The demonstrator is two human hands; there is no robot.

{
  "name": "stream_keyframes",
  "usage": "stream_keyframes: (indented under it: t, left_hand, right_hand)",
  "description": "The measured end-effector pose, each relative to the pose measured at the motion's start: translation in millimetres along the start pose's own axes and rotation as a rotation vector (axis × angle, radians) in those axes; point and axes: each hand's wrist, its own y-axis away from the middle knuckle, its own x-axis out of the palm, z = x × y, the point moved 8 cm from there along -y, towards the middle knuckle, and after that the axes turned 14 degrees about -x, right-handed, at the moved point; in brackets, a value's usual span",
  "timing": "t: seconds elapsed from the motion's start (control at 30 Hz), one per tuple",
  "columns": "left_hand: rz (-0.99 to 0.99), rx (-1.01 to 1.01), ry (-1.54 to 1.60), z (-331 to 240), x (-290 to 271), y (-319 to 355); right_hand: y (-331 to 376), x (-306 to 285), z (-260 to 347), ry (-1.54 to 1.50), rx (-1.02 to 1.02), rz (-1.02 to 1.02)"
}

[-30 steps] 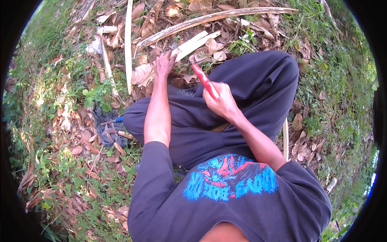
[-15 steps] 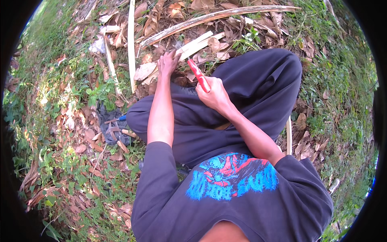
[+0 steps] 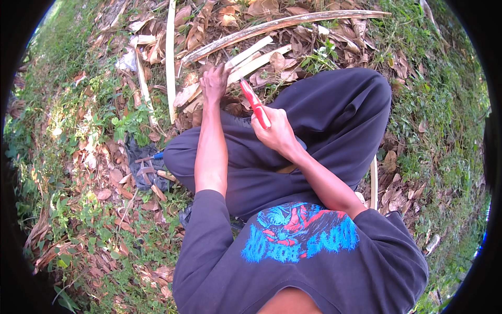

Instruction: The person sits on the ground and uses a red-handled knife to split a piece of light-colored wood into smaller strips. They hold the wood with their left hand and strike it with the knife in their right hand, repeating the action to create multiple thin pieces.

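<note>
My left hand (image 3: 214, 83) presses down with bent fingers on a pale split wood strip (image 3: 252, 51) lying on dry leaves in front of my crossed legs. A second pale strip (image 3: 264, 62) lies close alongside it. My right hand (image 3: 274, 130) is wrapped round the red handle of a hand saw (image 3: 252, 100), which points up and left at the strips. The saw's thin blade barely shows against the leaves and wood, so I cannot tell exactly where it touches.
A long curved piece of wood (image 3: 282, 22) lies beyond the strips, and a straight pale strip (image 3: 170, 63) stretches away at the left. Beside my left knee, several hand tools, one a hammer (image 3: 148, 170), rest on dark cloth (image 3: 137, 152). Another strip (image 3: 374, 180) lies by my right leg.
My right hand and the saw have drawn back slightly toward me and to the left. The first strip's far end has shifted a little left, away from the second strip.
</note>
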Motion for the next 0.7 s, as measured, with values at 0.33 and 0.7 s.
stream_keyframes:
  t: [0.33,0.7]
  left_hand:
    - [-0.014,0.095,0.079,-14,-10,8]
    - [-0.078,0.142,0.081,-18,8,18]
  right_hand:
    - [6,-20,-3,-0.095,0.113,-0.044]
    - [8,-17,-7,-0.013,0.101,-0.011]
